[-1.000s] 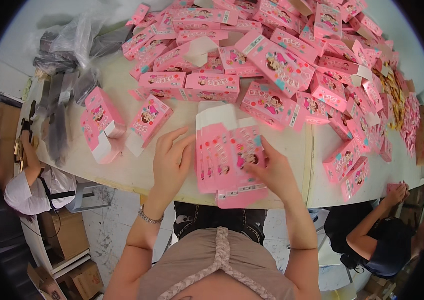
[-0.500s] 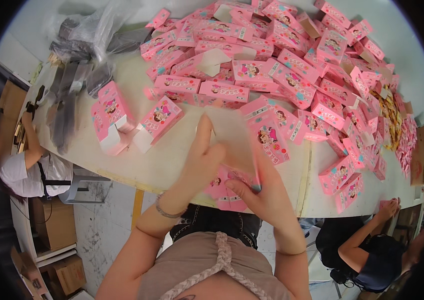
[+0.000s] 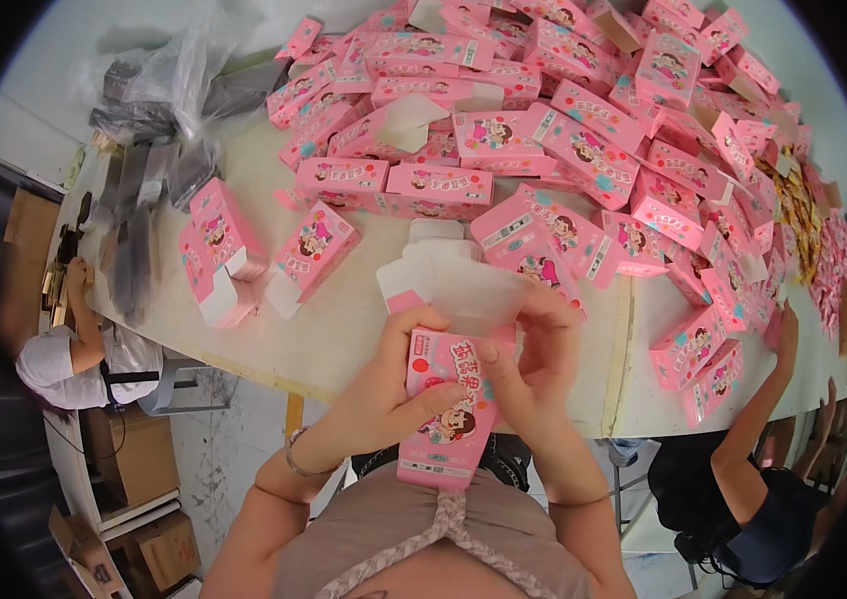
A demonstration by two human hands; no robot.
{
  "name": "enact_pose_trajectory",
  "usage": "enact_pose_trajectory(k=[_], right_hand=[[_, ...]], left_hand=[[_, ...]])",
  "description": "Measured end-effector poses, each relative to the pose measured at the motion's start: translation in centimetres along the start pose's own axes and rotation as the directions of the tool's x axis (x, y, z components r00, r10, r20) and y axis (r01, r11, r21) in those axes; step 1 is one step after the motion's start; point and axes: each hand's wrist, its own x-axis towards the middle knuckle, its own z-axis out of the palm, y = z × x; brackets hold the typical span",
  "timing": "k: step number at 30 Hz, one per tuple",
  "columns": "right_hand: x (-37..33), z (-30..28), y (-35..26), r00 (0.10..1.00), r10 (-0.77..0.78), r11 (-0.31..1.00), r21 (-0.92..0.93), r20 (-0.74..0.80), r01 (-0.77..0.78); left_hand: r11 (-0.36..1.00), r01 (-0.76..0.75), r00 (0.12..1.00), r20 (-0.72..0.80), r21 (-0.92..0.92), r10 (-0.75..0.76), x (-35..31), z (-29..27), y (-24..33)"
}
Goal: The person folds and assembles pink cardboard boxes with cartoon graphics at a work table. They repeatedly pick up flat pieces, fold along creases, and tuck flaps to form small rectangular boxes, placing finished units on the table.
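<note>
A pink printed carton [image 3: 446,419] is between my hands in front of my body, its printed face up and one end close to my top. My left hand [image 3: 378,384] wraps its left side, thumb lying across the face. On the opposite side my right hand [image 3: 533,364] grips it with the thumb near the upper edge, fingers curled by a blurred white flap [image 3: 478,292]. More white flaps [image 3: 431,250] show just beyond; whether they belong to this carton or to others beneath, I cannot tell.
A big heap of pink cartons [image 3: 583,150] covers the table's far side. Several open-flapped cartons [image 3: 315,245] stand at left, near dark plastic-wrapped pieces [image 3: 139,230]. Golden packets [image 3: 793,215] lie at far right. Co-workers' arms [image 3: 758,409] reach in at both sides.
The carton has turned and come nearer my body, its printed face now showing. My left hand has dropped from its upper edge to its side. The right co-worker's arm now reaches over the table.
</note>
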Motion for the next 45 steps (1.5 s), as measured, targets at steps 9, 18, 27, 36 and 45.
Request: enact_pose_trajectory(k=[9,18,27,36,45], right_hand=[[0.6,-1.5,-0.6,0.903,0.377,0.86,0.285,0.206,-0.424],[-0.3,-1.8,-2.0,0.895,0.189,0.98,-0.131,0.403,-0.148],[5.0,-2.5,-3.6,0.965,0.174,0.966,-0.227,0.197,-0.127],[-1.8,-2.6,6.2,0.959,0.151,0.69,-0.721,0.241,0.072],[-1.8,-3.6,4.2,0.748,0.662,0.599,-0.569,-0.044,-0.564]], left_hand=[[0.988,-0.053,0.999,-0.005,0.142,0.054,-0.6,0.1,-0.9],[0.969,-0.171,0.985,-0.008,0.177,0.175,-1.0,-0.9,-2.2],[0.933,-0.288,0.843,-0.405,0.216,0.354,-0.2,-3.5,-0.8],[0.905,0.282,0.939,-0.287,0.318,-0.192,-1.8,-4.2,-7.2],[0.83,0.07,0.985,-0.171,0.554,0.031,0.5,-1.4,-8.3]])
